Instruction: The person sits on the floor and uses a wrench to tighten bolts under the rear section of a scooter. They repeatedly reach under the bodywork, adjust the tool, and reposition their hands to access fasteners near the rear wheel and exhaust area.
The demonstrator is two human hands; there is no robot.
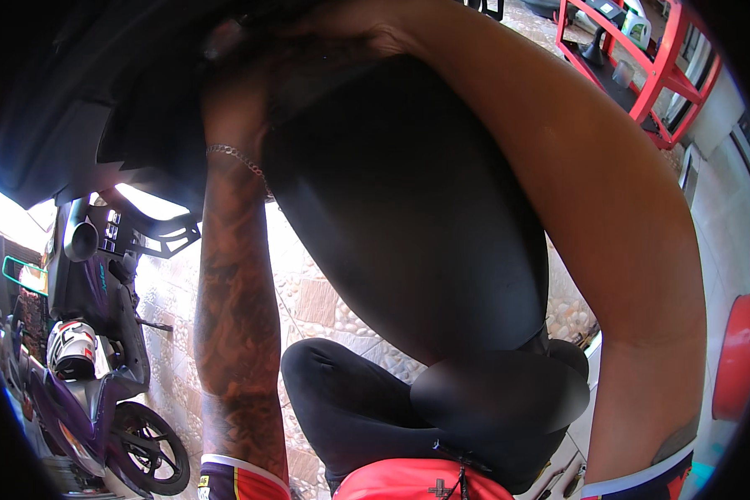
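A left hand and a right hand reach into shadow beneath dark bodywork, the left wrist ringed by a chain bracelet. Whether the fingers grip anything, or stand wide or narrow, cannot be told in the dark. A large, smooth black rounded part fills the space between the two forearms, above the pebbled floor. The handwork looks to be under way rather than finished, with both hands at the far end of the part; whether it is fixed or loose, and how much is left, does not show. Dark-trousered legs are bent below. Toward the floor's left edge stands a purple scooter with a white helmet apparently resting on it; toward the far right corner, a red cart carries a black funnel and a clear cup.
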